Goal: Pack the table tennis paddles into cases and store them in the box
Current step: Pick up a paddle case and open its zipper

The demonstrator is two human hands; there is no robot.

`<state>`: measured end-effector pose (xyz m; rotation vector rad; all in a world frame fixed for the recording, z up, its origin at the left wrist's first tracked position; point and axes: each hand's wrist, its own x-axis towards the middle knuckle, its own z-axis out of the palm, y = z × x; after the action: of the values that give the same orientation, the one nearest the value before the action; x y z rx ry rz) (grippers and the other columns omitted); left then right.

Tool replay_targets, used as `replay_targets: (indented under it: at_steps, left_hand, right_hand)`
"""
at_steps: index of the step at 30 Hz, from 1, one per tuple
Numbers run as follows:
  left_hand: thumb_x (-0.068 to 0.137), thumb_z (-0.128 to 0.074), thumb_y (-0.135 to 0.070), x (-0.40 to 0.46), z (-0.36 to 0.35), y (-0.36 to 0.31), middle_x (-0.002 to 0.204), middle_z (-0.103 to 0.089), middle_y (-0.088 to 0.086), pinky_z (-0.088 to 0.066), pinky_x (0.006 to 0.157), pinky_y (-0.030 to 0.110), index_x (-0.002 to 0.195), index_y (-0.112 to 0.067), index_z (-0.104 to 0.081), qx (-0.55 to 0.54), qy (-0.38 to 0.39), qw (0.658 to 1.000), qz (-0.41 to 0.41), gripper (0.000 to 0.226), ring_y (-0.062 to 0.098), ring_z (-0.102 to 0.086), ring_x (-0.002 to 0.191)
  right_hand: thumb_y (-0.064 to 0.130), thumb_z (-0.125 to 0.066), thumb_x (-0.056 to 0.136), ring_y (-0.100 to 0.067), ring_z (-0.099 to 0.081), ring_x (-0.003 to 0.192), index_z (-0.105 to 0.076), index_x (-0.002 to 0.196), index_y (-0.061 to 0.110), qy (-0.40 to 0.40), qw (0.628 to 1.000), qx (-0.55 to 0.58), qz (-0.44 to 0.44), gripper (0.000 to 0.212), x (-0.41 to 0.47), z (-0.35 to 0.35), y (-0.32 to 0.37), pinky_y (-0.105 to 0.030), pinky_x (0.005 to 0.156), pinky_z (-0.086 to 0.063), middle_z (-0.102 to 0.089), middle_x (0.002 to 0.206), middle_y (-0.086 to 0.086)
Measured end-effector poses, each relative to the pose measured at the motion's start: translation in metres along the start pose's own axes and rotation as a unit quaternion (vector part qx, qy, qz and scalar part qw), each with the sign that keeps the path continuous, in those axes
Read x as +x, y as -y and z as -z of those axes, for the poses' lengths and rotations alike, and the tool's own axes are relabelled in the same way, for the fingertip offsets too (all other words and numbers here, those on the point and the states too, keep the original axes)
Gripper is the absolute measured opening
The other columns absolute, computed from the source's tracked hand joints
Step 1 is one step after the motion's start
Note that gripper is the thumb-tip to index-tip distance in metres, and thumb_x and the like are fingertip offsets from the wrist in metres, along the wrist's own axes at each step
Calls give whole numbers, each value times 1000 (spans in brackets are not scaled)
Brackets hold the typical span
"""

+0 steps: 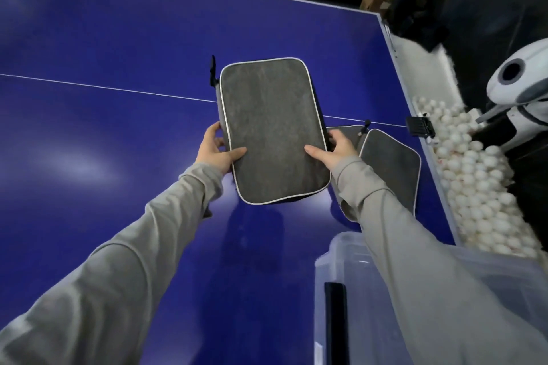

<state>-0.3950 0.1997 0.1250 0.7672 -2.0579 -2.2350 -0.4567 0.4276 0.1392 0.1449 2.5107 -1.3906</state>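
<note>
A closed grey paddle case (271,130) with white piping is held above the blue table, its flat side facing me. My left hand (215,149) grips its left edge, thumb on top. My right hand (336,149) grips its right edge the same way. A black strap sticks up at the case's top left corner. A second grey case (388,163) lies on the table to the right, partly hidden behind my right arm. The clear plastic box (335,264) stands at the lower right, under my right forearm. No paddle is visible.
The blue table tennis table (118,133) with a white centre line fills the view. Along its right edge a trough holds several white balls (474,175). A white ball machine (522,83) stands at the far right. A black clip (419,126) sits on the table's edge.
</note>
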Motion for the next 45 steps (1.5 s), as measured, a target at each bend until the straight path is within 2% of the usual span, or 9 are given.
replay_targets:
  at_steps: [9,14,18,22,26,30,34,41,45]
  left_hand:
    - [78,-63,14,-24,187,-6,104,-54,6,-46,94,54,135,-9,-35,-18,19,1000,6,67,27,-54,103]
    - [76,-70,3,-44,294,4,98,-59,6,-48,92,54,108,-7,-48,-41,32,998,28,40,33,-57,105]
    - [77,-72,-6,-67,349,8,95,-66,5,-50,89,45,95,-17,-54,-38,26,999,-21,28,31,-63,96]
    - [76,-73,-3,-99,381,17,84,-68,0,-53,68,24,92,-21,-57,-46,14,995,-86,29,12,-66,75]
    - [74,-73,-11,-129,404,21,80,-64,-12,-48,68,14,89,-30,-55,42,-19,986,-158,31,2,-60,72]
    - [76,-71,-8,-154,416,21,84,-62,-10,-42,74,17,91,-31,-55,198,-54,950,-237,32,2,-55,77]
    - [77,-60,-14,-168,423,18,87,-55,-8,-39,70,30,101,-25,-50,303,-25,877,-373,29,9,-47,77]
    - [80,-50,-19,-176,421,11,84,-62,3,-32,64,26,106,-24,-45,421,45,790,-445,27,12,-45,76]
    - [83,-43,-23,-177,418,9,85,-63,3,-45,61,33,109,-26,-45,445,76,771,-449,26,22,-60,71]
  right_hand:
    - [28,-79,70,-29,-56,111,-46,118,14,-20,1000,6,17,60,-81,-155,66,-47,97,-47,-57,122,-11]
    - [19,-78,72,-30,-56,108,-43,120,11,-19,1000,5,5,60,-155,-244,84,-46,97,-46,-56,120,-13]
    - [11,-77,72,-16,-60,87,-43,114,10,-1,999,52,4,54,-210,-296,87,-47,91,-50,-59,95,2]
    - [10,-76,73,-17,-60,94,-46,116,10,9,998,58,23,52,-252,-326,92,-46,93,-49,-60,100,0]
    - [11,-71,79,-14,-56,94,-54,120,10,-99,983,-12,151,45,-274,-320,118,-26,89,-45,-56,102,-5]
    - [15,-61,83,-4,-51,80,-67,107,14,-157,938,-58,302,25,-290,-307,170,-7,80,-41,-54,87,0]
    - [6,-62,83,-9,-49,68,-71,99,10,-76,936,-77,336,19,-302,-310,209,-4,69,-39,-51,77,-3]
    - [10,-72,75,-2,-39,59,-73,94,17,63,931,-140,330,20,-317,-317,225,-10,59,-32,-38,65,9]
    - [19,-71,78,-5,-38,62,-69,80,13,75,922,-193,328,7,-319,-323,226,-23,63,-38,-41,64,7]
